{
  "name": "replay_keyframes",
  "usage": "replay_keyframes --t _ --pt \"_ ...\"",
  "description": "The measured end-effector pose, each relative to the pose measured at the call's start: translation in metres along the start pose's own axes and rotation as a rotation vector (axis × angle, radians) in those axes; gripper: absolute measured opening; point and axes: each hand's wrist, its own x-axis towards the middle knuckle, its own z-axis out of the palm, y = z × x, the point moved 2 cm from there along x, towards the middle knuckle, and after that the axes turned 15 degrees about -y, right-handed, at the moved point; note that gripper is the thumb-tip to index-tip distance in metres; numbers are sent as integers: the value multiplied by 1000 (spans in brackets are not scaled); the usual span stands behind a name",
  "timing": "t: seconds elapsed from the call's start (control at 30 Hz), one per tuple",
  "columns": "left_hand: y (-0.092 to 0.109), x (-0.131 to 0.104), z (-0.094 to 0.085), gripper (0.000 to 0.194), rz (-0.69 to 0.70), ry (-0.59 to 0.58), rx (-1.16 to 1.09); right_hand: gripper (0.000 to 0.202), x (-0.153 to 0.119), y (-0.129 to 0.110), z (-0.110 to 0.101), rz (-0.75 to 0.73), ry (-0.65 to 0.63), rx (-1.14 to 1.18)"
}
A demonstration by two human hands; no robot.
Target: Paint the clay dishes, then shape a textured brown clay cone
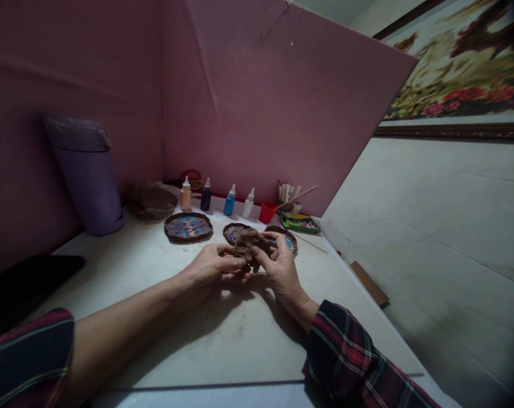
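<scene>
A rough lump of brown clay (247,247) is held between my two hands above the white table (188,345). My left hand (214,267) grips its left side, thumb in front and fingers partly below. On its right side, the thumb and fingers of my right hand (277,262) close on the clay. Behind the lump lie two small brown clay dishes, a middle one (232,231) and a right one (291,242) partly hidden by my right hand. Farther left sits a larger brown dish (188,226) with blue and purple marks.
Orange (186,195), dark, blue (229,203) and white bottles line the back beside a red cup (267,212) with a brush. A green packet (301,222) lies right of it. At left stand a purple tumbler (89,181), a clay mass (150,200) and a dark flat object (31,283).
</scene>
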Motion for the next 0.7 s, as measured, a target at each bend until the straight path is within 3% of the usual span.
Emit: replay_keyframes --t 0.7 --pt "6 -1 2 15 -38 -57 -24 36 0 2 -4 -33 30 4"
